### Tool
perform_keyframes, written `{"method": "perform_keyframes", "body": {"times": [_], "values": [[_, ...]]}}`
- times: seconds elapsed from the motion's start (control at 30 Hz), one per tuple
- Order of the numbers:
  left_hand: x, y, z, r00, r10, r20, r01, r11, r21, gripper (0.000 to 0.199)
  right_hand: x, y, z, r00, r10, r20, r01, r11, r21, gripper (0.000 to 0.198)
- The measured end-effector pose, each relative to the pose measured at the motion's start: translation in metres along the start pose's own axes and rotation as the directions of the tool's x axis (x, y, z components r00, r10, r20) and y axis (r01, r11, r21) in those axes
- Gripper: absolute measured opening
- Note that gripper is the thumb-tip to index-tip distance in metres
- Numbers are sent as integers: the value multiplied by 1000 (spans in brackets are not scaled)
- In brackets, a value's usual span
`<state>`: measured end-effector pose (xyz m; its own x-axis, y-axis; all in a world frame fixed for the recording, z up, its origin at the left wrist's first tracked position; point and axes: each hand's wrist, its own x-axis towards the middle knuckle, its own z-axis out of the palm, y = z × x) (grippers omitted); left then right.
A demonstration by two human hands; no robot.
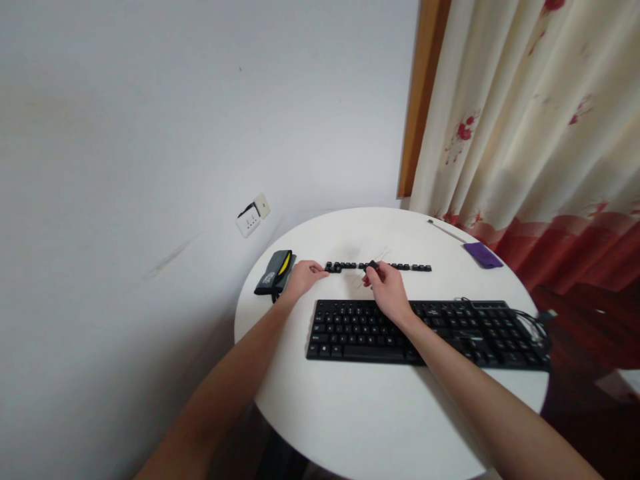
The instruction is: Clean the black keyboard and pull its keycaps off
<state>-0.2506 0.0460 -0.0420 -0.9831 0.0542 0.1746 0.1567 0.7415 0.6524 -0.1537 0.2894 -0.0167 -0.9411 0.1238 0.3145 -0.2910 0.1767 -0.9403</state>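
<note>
Holds wire tool (373, 265) in right hand (391, 291), touches lined-up loose keys (349, 265) with narrowed left hand (303, 277) (hold unclear), with most keys still on keyboard (367, 330).

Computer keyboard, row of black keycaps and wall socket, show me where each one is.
Computer keyboard (369, 329), head view: on its letter keys.
Row of black keycaps (348, 266), head view: on a keycap in its left part.
Wall socket (248, 222), head view: on its white faceplate.

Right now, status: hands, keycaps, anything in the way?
Left hand at left end of keycaps. Right hand pinching a small black piece. Keycaps lined up beyond keyboard, partly hidden by right hand.
</note>
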Motion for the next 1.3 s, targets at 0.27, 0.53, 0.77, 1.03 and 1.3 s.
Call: {"method": "perform_keyframes", "body": {"times": [0.27,0.53,0.77,1.03,1.3], "values": [[-1,4,0,1000,4,-5,-4,1000,17,21,4,-8,-5,999,-15,-47,16,1000,16,27],[0,6,-9,998,48,-35,-50,997,-66,23,31,-16,-51,882,-26,-471,103,985,138,28],[-18,40,-17,963,263,57,-247,948,-201,29,14,-17,-25,981,-70,-181,96,985,142,17],[-36,59,-28,621,445,645,-296,895,-333,26,-13,-15,1,961,-133,242,138,990,-5,17],[-32,50,-25,562,517,646,-327,856,-401,30,-20,-7,11,924,-144,354,191,976,-101,18]]}}
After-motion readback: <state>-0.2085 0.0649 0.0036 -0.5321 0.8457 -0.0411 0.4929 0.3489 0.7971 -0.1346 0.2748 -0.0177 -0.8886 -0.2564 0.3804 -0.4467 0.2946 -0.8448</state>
